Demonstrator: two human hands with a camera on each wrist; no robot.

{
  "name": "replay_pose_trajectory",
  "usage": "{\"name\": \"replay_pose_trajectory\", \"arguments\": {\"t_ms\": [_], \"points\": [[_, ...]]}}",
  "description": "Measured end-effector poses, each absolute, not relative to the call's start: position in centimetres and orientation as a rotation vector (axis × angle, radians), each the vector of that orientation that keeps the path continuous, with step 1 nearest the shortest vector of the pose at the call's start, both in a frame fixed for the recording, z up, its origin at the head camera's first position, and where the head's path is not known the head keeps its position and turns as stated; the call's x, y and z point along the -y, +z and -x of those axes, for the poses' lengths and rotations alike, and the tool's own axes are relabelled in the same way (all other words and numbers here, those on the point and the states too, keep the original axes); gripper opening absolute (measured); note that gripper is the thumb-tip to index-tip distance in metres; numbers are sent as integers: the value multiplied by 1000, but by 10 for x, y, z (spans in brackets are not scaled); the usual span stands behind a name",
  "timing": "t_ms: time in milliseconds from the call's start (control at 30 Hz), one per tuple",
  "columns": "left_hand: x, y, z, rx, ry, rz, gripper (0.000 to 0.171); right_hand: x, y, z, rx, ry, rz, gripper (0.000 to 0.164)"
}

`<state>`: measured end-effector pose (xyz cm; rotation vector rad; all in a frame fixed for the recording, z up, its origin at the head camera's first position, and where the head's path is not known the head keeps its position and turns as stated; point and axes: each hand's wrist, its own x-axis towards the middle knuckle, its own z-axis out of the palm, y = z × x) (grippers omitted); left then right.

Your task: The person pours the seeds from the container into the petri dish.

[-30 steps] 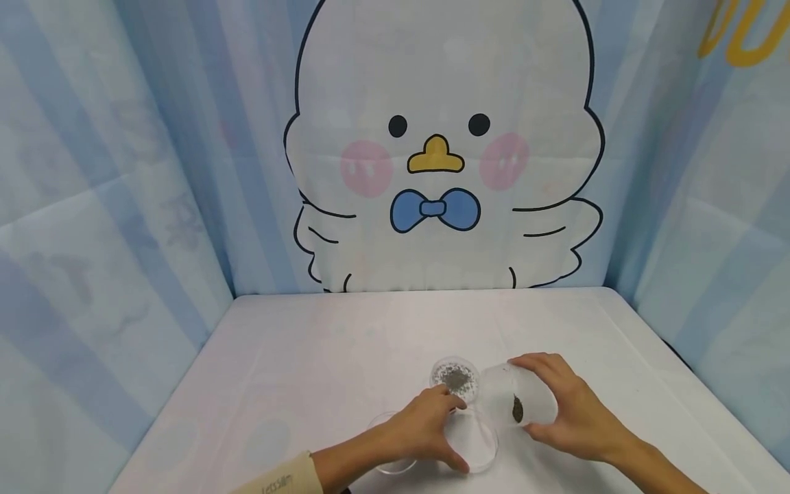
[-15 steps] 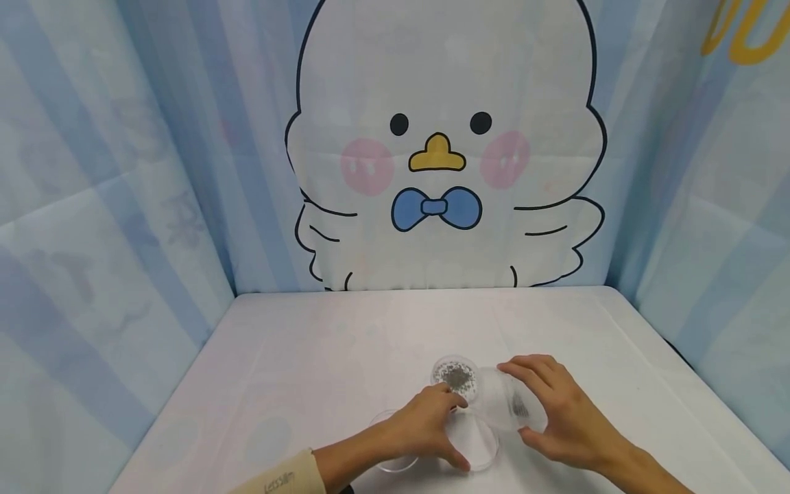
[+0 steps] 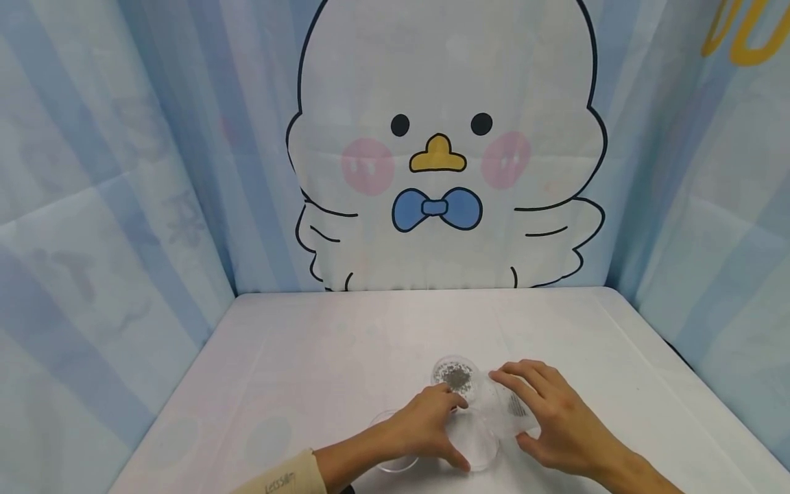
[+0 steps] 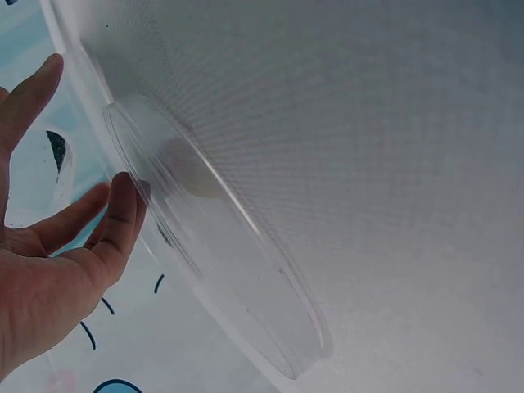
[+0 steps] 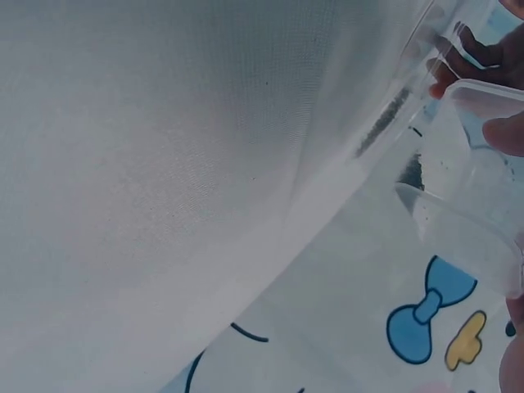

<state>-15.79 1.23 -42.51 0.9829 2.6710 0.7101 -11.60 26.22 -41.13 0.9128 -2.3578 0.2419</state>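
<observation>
My right hand [image 3: 561, 422] grips a clear plastic tub [image 3: 500, 405] by its sides, tilted with its mouth toward the left. Dark fine grains [image 5: 412, 170] lie inside the tub, which overlaps the edge of a clear petri dish [image 3: 478, 442] in the head view. My left hand [image 3: 422, 425] holds that dish, fingers at its far side and thumb at its near rim. Just beyond stands a second petri dish [image 3: 455, 377] with dark grains spread over its bottom. The left wrist view shows the left hand [image 4: 74, 254] with its fingers bent.
Partly hidden under the left forearm is a third clear petri dish [image 3: 395, 468], large in front of the left wrist camera. A white cloth covers the table [image 3: 296, 357]. Behind it hangs a curtain [image 3: 432, 254] with a printed bird; more curtains close off both sides.
My right hand has brought the tub left and tipped it further toward the held dish; the grains inside have spread from a clump into a streak. The left hand stays put.
</observation>
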Motion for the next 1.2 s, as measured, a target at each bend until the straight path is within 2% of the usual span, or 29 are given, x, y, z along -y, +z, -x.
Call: {"name": "replay_pose_trajectory", "arguments": {"t_ms": [1200], "points": [[-11, -429, 159, -2682, 729, -1049, 79, -248, -406, 114, 2233, 153, -1075, 102]]}}
